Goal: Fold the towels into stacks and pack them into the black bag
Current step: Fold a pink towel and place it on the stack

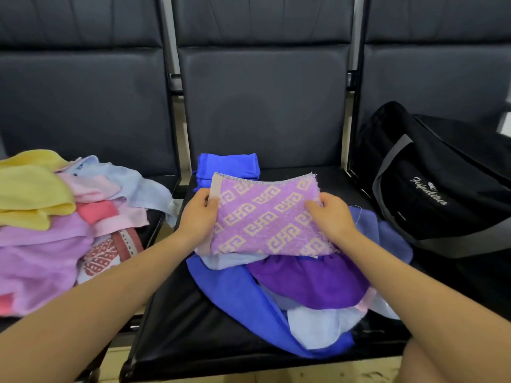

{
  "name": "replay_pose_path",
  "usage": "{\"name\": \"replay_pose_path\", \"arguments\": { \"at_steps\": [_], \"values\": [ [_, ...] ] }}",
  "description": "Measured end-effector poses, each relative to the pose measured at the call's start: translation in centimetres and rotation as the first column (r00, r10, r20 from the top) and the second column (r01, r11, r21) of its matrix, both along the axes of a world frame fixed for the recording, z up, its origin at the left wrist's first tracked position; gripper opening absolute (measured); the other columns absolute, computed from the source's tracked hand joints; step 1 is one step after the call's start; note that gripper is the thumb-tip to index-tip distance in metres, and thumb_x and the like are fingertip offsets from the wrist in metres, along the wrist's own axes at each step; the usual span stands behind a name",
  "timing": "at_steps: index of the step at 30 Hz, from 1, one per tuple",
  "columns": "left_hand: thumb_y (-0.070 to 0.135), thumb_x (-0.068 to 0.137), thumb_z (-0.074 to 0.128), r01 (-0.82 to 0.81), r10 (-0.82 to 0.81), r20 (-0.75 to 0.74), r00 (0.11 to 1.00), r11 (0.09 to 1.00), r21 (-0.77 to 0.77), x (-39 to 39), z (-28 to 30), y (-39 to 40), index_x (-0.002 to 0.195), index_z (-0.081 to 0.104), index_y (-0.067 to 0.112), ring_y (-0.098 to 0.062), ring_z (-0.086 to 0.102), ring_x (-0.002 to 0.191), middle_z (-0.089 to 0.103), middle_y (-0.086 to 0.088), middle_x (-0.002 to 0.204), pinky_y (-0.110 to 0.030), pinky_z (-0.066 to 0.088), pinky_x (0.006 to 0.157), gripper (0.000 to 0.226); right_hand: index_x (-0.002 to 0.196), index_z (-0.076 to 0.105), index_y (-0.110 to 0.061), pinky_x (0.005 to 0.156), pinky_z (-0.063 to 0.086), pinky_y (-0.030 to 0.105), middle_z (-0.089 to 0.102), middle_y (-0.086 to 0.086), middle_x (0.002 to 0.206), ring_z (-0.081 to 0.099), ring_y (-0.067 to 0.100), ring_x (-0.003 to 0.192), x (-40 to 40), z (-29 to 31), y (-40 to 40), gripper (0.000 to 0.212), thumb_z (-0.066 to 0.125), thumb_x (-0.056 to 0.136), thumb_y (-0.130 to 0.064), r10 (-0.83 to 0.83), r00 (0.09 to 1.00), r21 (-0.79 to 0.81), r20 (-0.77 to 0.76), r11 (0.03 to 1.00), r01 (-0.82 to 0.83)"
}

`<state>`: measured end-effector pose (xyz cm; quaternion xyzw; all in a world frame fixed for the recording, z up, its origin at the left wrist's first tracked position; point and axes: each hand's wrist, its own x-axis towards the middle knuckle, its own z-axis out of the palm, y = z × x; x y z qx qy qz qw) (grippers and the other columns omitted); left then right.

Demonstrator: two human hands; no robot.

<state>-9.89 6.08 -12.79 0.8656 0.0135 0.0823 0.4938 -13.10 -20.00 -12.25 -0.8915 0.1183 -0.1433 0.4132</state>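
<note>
head view, going left to right: a loose heap of unfolded towels (55, 222) in yellow, pink and lilac is lying on the left seat of the bench (177, 341), waiting its turn. on the middle seat a folded blue towel (228, 167) is sitting at the back, seemingly the only finished one. the left hand (200, 211) is pinching the left edge of a lilac patterned towel (265, 217), and the right hand (330, 214) is gripping its right edge, holding it over a rumpled pile of blue and purple towels (290, 294). the black bag (431, 183) is resting on the right seat, nothing visibly packed. judging by this, most folding and all packing are remaining.
</note>
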Motion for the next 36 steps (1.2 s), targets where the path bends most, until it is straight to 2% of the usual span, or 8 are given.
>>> {"name": "replay_pose_path", "arguments": {
  "at_steps": [4, 9, 14, 16, 21, 26, 30, 36],
  "values": [
    [0.024, 0.096, 0.042, -0.026, 0.047, -0.162, 0.986, 0.991, 0.129, 0.1, -1.3, 0.5, 0.131, 0.048, 0.010, -0.035, 0.054, 0.114, 0.057, -0.015, 0.127, -0.039, 0.043, 0.093, 0.038, 0.059, 0.041, -0.016, 0.054, 0.032, 0.032, 0.047, -0.002, 0.060, 0.050, 0.022, 0.070, 0.2, -0.6, -0.7, 0.039, 0.055, 0.089, -0.036, -0.024, 0.969, -0.115, -0.244, 0.993, -0.004],
    [0.032, 0.097, 0.045, -0.026, 0.059, -0.288, 0.956, 0.993, 0.118, -0.4, -1.4, 0.5, 0.139, 0.043, 0.005, -0.034, 0.046, 0.128, 0.046, -0.016, 0.143, -0.037, 0.038, 0.101, 0.050, 0.090, 0.051, -0.017, 0.056, 0.036, 0.023, 0.055, 0.000, 0.088, 0.052, 0.012, 0.068, -0.9, 0.9, -0.8, 0.039, 0.063, 0.085, -0.053, 0.084, 0.913, 0.101, -0.400, 0.994, -0.047],
    [0.045, 0.089, 0.055, 0.001, -0.019, 0.064, 0.998, 0.963, 0.271, -2.8, -0.7, 0.8, 0.123, 0.054, 0.021, -0.022, 0.051, 0.113, 0.053, -0.005, 0.123, -0.035, 0.042, 0.092, 0.041, 0.092, 0.056, -0.025, 0.077, 0.041, 0.027, 0.052, -0.006, 0.092, 0.050, 0.009, 0.085, -2.3, 1.1, -0.3, 0.035, 0.077, 0.074, -0.046, 0.193, 0.973, -0.149, 0.128, 0.973, -0.174],
    [0.054, 0.081, 0.054, 0.169, -0.277, 0.257, 0.926, 0.912, 0.374, -4.7, -0.3, 1.1, 0.104, 0.059, 0.027, -0.011, 0.050, 0.103, 0.055, 0.006, 0.107, -0.028, 0.042, 0.087, 0.036, 0.082, 0.056, -0.032, 0.073, 0.040, 0.025, 0.055, -0.009, 0.084, 0.049, 0.003, 0.079, -3.3, 1.3, 0.4, 0.031, 0.078, 0.068, -0.048, 0.456, 0.872, -0.221, 0.176, 0.882, -0.417],
    [0.056, 0.077, 0.063, 0.417, -0.587, 0.091, 0.804, 0.667, 0.618, -6.3, -1.0, 2.2, 0.115, 0.056, 0.031, -0.002, 0.044, 0.111, 0.050, 0.014, 0.116, -0.019, 0.038, 0.093, 0.046, 0.100, 0.058, -0.024, 0.089, 0.042, 0.036, 0.054, -0.003, 0.104, 0.048, 0.020, 0.100, -4.4, -1.0, 1.3, 0.042, 0.066, 0.069, -0.051, 0.669, 0.722, -0.619, -0.179, 0.494, -0.611],
    [0.054, 0.076, 0.041, 0.368, -0.510, 0.123, 0.851, 0.747, 0.554, -6.1, -0.9, 2.9, 0.104, 0.064, 0.029, 0.001, 0.050, 0.097, 0.057, 0.017, 0.102, -0.020, 0.041, 0.084, 0.043, 0.096, 0.067, -0.017, 0.089, 0.045, 0.038, 0.062, 0.001, 0.101, 0.055, 0.021, 0.101, -4.0, -0.4, 0.6, 0.023, 0.053, 0.081, -0.028, 0.637, 0.769, -0.585, -0.046, 0.607, -0.538],
    [0.033, 0.091, 0.060, 0.339, -0.420, 0.185, 0.888, 0.872, 0.353, -6.4, 0.4, 2.8, 0.085, 0.064, 0.032, 0.004, 0.055, 0.083, 0.064, 0.012, 0.085, -0.011, 0.038, 0.074, 0.007, 0.091, 0.068, -0.012, 0.085, 0.044, 0.025, 0.065, -0.002, 0.091, 0.056, 0.012, 0.088, -4.4, 0.6, -0.4, 0.012, 0.062, 0.090, -0.022, 0.577, 0.813, -0.348, 0.074, 0.779, -0.521],
    [0.015, 0.097, 0.053, 0.411, -0.433, 0.216, 0.875, 0.901, 0.142, -7.4, 3.2, 1.7, 0.081, 0.062, 0.014, -0.004, 0.053, 0.071, 0.063, -0.010, 0.079, -0.013, 0.041, 0.068, 0.019, 0.082, 0.061, -0.019, 0.073, 0.041, 0.015, 0.062, -0.003, 0.082, 0.051, -0.001, 0.074, -5.1, 3.0, -1.2, 0.016, 0.058, 0.095, -0.010, 0.575, 0.807, -0.122, 0.135, 0.818, -0.562]
  ]
}}
